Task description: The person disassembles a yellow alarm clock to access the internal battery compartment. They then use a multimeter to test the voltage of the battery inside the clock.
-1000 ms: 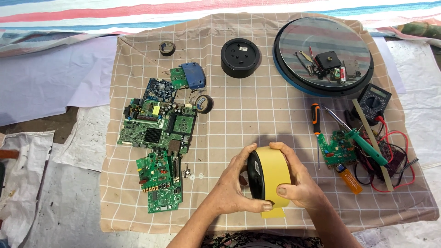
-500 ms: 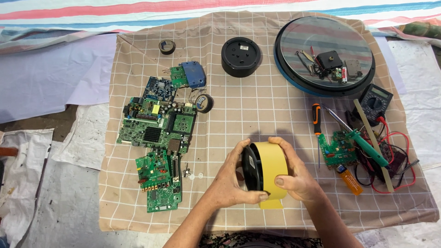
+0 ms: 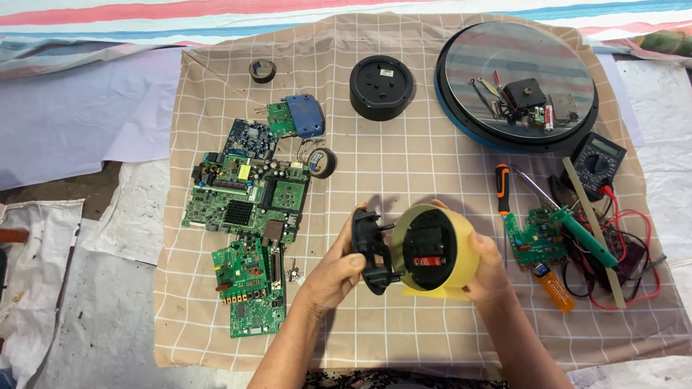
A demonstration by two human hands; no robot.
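My right hand (image 3: pixel 492 272) grips a small yellow clock body (image 3: pixel 454 245) from its right side; the open back shows a black mechanism (image 3: pixel 427 248) with a red part. My left hand (image 3: pixel 336 270) holds the black round back cover (image 3: pixel 371 248), pulled a little off the yellow body to the left. Both hands hover low over the checked beige cloth (image 3: pixel 404 166) near its front middle.
Several green circuit boards (image 3: pixel 249 205) lie at the left. A black round part (image 3: pixel 381 86) and a large round glass-topped tray (image 3: pixel 517 83) with small parts sit at the back. A soldering iron (image 3: pixel 577 230), screwdriver (image 3: pixel 502 189), multimeter (image 3: pixel 598 162) and wires lie at the right.
The yellow clock has been turned so its back faces me, and the black back cover has come away from it to the left in my left hand.
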